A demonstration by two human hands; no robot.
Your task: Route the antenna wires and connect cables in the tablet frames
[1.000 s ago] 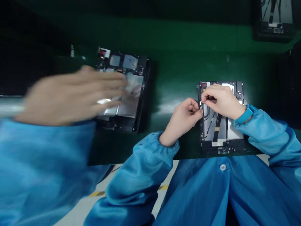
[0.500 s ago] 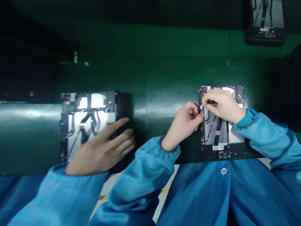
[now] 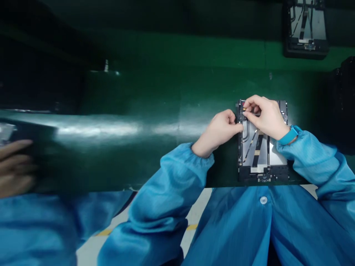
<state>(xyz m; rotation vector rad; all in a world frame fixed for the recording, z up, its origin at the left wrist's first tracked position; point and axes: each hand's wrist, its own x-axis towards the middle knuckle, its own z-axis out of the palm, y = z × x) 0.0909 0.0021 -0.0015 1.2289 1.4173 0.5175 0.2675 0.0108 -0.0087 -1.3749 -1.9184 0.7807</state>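
An opened tablet point(image 3: 264, 151) lies in front of me, its silvery inner plate, dark flat cables and black border showing. Along its left edge rests my left hand point(image 3: 219, 129), fingers curled and the thumb tip reaching over the border. My right hand point(image 3: 266, 114) is over the upper part, thumb and forefinger pinched together near the upper left corner, beside a small yellow-orange spot. Whatever either hand has between its fingertips is too small or hidden to make out. A blue wristband point(image 3: 288, 136) circles my right wrist.
Another opened tablet point(image 3: 309, 27) sits in a dark holder at the back right. At the far left a co-worker's blurred hand point(image 3: 15, 168) is beside a device cut off by the frame. Dark objects point(image 3: 346, 92) stand at the right edge of the green work surface point(image 3: 155, 88).
The co-worker's hand and device have slid far left, mostly out of view. My right hand has shifted slightly up the tablet; my left thumb now reaches farther over its edge.
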